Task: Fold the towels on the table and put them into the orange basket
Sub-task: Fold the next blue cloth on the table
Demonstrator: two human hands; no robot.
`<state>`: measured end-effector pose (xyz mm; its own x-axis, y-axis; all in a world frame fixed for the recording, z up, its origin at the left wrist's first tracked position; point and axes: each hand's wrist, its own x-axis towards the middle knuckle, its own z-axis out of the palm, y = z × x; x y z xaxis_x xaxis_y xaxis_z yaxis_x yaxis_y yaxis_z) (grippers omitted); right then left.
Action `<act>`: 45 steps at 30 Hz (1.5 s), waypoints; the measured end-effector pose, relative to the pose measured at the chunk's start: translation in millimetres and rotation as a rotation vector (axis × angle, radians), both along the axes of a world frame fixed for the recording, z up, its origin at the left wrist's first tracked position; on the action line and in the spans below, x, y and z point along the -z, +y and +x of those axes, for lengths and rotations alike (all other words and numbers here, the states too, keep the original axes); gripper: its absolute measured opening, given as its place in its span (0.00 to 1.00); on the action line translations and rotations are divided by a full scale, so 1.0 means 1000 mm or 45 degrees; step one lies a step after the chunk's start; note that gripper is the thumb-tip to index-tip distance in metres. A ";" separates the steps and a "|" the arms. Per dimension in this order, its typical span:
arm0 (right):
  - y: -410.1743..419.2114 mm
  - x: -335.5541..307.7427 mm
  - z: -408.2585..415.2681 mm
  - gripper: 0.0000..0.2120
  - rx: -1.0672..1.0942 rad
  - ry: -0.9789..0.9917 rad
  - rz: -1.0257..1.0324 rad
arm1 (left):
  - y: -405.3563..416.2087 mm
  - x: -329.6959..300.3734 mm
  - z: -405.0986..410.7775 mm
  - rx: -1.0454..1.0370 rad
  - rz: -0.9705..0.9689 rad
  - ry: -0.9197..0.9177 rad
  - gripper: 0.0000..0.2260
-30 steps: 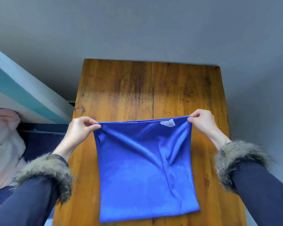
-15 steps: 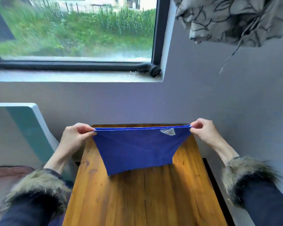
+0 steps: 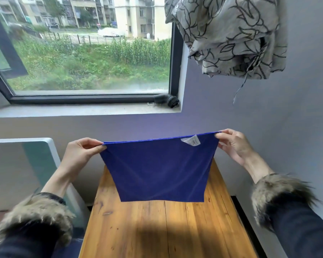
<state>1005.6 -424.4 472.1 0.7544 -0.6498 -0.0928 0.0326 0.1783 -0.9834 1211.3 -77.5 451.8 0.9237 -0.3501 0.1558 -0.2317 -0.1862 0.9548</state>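
Head view: my left hand (image 3: 80,155) and right hand (image 3: 233,144) each pinch a top corner of the blue towel (image 3: 157,170) in their fingers. The towel, on the table (image 3: 157,229) a second ago, now hangs clear above it, stretched flat, ready for folding. The orange basket is not in view.
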 end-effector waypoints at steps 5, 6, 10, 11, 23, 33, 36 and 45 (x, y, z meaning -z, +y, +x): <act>-0.001 -0.007 0.003 0.07 -0.076 -0.033 0.066 | 0.005 0.000 0.004 -0.015 0.008 0.041 0.04; -0.001 -0.006 0.003 0.06 -0.093 -0.009 0.030 | 0.007 0.001 0.005 -0.020 0.022 0.051 0.04; -0.002 -0.002 0.004 0.07 -0.139 0.099 -0.125 | 0.011 0.005 0.005 -0.039 0.036 0.101 0.04; -0.003 0.000 0.005 0.07 -0.135 0.112 -0.147 | 0.012 0.005 0.005 -0.038 0.047 0.105 0.04; -0.003 0.007 0.012 0.08 -0.018 0.274 -0.517 | 0.016 0.001 0.006 -0.024 0.032 0.059 0.07; -0.008 0.006 0.014 0.11 -0.110 0.179 -0.381 | 0.015 -0.003 0.004 0.080 0.228 -0.013 0.11; -0.008 0.010 0.016 0.10 -0.166 0.342 -0.511 | 0.010 0.006 0.006 0.110 0.569 -0.176 0.11; -0.014 0.048 0.038 0.08 -0.106 0.493 -0.483 | -0.011 0.050 0.016 -0.069 0.546 -0.025 0.05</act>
<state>1044.1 -438.1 424.3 0.7618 -0.6314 -0.1447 -0.3435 -0.2043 -0.9167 1227.7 -88.7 401.5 0.9407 -0.3383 0.0250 -0.2284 -0.5772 0.7840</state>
